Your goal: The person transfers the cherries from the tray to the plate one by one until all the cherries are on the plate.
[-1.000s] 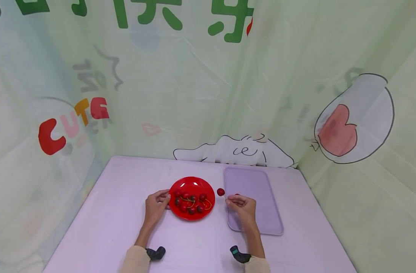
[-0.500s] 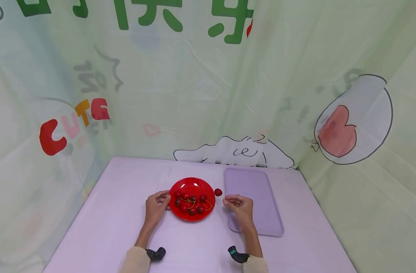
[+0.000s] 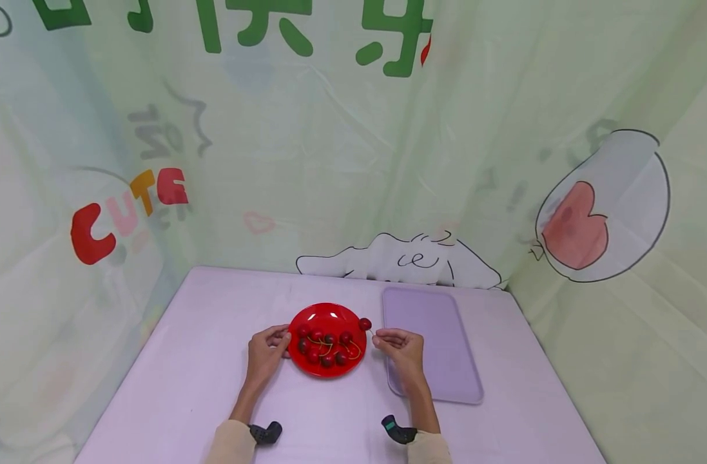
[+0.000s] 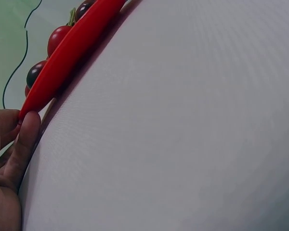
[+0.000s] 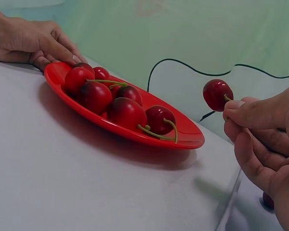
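A round red plate [image 3: 328,316] holds several dark red cherries [image 3: 328,351], some with green stems. My left hand [image 3: 265,351] pinches the plate's left rim between thumb and fingers, seen close up in the left wrist view. To the right of the plate, my right hand [image 3: 404,351] holds one cherry [image 5: 217,95] by its stem, between thumb and index finger. That cherry hangs in the air near the plate's right rim, and in the right wrist view it shows higher than the rim.
A flat light purple tray [image 3: 440,341] lies on the table under and beyond my right hand. Another cherry [image 5: 268,201] shows partly behind that hand in the right wrist view. A printed curtain [image 3: 330,161] surrounds the pale table [image 3: 237,296].
My right hand has moved left with the cherry, bringing it from beside the tray to the plate's right rim. The left hand stays on the plate.
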The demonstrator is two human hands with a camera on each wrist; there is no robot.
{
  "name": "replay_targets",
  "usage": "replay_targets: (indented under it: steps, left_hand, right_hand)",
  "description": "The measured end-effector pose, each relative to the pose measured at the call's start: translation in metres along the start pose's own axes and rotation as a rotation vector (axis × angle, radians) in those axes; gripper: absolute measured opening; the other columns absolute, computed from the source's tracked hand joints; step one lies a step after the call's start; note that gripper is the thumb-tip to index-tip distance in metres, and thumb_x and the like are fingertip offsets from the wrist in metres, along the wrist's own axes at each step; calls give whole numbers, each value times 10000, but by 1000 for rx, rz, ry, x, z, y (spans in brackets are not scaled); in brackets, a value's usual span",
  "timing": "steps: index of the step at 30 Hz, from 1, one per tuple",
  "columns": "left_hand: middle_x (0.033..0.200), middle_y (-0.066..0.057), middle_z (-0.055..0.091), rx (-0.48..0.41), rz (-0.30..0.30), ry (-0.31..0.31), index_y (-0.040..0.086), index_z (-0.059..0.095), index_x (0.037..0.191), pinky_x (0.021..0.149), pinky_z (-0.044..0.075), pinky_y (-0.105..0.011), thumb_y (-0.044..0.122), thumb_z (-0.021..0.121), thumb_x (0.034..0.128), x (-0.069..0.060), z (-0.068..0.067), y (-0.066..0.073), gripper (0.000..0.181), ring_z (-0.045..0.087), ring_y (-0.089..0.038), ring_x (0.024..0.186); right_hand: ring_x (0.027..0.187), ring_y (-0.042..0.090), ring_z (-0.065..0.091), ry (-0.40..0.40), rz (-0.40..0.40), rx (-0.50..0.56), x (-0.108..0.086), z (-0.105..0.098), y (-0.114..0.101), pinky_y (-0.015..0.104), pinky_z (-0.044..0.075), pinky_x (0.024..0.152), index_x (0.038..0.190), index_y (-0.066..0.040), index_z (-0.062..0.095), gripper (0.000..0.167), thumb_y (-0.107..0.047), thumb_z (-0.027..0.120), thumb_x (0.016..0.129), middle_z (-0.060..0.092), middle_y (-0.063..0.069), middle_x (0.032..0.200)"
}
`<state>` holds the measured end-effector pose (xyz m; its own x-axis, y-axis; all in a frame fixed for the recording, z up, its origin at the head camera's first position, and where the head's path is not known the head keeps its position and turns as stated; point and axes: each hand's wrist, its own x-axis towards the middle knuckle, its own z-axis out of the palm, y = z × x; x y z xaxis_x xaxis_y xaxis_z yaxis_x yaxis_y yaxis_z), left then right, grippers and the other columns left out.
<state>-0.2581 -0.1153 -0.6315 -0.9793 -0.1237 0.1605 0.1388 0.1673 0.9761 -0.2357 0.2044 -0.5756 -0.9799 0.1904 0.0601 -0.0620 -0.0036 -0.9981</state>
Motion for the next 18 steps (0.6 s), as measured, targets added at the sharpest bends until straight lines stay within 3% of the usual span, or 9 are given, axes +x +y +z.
replay_targets:
  steps: [18]
  left_hand:
    - [1049, -222, 764, 1, -1, -3, -31, 760, 1292, 622, 639, -191, 33, 732, 1032, 1, -1, 0, 269, 712, -91, 613]
  right_hand:
    - [796, 104, 796, -13, 16, -39, 8, 9, 13, 195, 660, 789, 1089, 100, 800, 240, 3, 881, 885, 840, 190, 1001]
